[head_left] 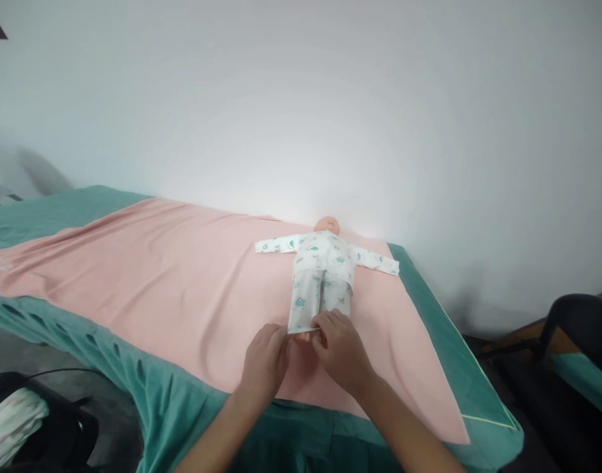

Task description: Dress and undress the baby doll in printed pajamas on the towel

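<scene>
A baby doll [327, 225] lies on its back on a pink sheet [182, 289], arms spread, dressed in white printed pyjamas [323, 272]. My left hand [265, 361] is at the cuff of the doll's left-side trouser leg, fingers curled and pinching the cloth. Just to its right, my right hand [341, 348] has its fingers closed on the hem of the other trouser leg. The doll's feet are hidden under my hands.
The pink sheet covers a bed with a teal cover [182, 407] against a white wall. A dark chair [576, 341] stands at the right. At lower left sits a dark object with light cloth [10, 427] on it.
</scene>
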`<state>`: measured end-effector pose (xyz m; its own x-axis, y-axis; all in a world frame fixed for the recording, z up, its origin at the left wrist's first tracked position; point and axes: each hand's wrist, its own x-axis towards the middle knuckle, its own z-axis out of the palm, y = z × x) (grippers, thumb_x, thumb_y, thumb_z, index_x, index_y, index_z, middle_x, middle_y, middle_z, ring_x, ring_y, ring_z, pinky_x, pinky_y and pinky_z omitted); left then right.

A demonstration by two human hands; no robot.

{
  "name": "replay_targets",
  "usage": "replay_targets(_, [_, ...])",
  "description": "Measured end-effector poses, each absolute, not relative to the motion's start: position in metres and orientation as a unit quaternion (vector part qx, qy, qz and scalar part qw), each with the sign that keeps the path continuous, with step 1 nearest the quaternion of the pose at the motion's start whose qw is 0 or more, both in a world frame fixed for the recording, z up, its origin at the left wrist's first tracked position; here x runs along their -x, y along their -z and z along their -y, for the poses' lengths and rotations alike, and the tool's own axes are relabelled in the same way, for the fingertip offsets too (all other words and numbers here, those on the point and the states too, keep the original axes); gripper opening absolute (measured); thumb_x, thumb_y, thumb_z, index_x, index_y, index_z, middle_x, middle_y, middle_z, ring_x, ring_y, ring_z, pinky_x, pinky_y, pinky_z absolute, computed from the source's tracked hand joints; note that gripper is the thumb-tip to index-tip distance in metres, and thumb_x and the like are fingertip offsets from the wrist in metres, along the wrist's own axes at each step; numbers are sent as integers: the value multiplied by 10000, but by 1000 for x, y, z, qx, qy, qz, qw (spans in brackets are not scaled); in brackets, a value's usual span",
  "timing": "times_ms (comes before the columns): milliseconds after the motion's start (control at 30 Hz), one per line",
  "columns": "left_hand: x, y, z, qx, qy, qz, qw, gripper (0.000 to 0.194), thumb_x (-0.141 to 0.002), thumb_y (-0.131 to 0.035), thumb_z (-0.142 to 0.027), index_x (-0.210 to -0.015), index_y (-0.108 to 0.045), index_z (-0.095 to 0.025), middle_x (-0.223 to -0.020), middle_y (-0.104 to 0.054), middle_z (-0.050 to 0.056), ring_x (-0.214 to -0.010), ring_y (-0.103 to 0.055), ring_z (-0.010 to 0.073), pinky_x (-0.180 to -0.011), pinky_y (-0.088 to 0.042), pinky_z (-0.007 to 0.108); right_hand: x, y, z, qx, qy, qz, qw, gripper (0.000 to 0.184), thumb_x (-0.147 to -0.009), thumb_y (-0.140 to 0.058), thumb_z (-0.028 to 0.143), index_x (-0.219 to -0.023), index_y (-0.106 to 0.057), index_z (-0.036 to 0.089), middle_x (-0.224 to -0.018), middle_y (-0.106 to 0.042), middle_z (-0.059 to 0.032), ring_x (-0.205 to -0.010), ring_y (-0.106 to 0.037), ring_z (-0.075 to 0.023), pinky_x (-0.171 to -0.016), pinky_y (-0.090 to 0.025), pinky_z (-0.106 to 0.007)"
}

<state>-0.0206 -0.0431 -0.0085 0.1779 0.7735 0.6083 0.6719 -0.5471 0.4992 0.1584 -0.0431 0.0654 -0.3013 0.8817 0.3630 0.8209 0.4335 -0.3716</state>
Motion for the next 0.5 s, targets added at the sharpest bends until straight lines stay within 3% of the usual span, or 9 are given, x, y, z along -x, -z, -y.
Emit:
replay_targets(200, [17, 18, 51, -744, -433, -495, 115, 220, -956, -390, -220, -1033, -595, -238, -970, -653, 65, -876, -587, 209, -767, -461, 347, -160, -54, 44, 498, -84, 814, 287, 142, -776, -468, 67, -751, -480, 205, -812, -566, -31, -826, -482, -192, -744, -367, -317])
replay_targets(333, [14, 18, 45, -746, -401, -516, 130, 194, -955, -391, -255, -959, -583, -224, -930, -644, 68, -875, -578, 228, -751, -437, 360, -163, -57, 44, 495, -150, 788, 333, 162, -780, -456, 51, -758, -468, 212, -802, -548, -20, -827, -489, -184, -736, -389, -308])
replay_targets(500, [10, 14, 28, -732, -351, -563, 155, 85, -885, -495, -260, -909, -565, -217, -847, -619, 44, -782, -566, 212, -679, -395, 320, -163, -55, 42, 481, -114, 811, 313, 172, -786, -449, 42, -764, -481, 210, -852, -562, -42, -859, -482, -200, -747, -400, -325])
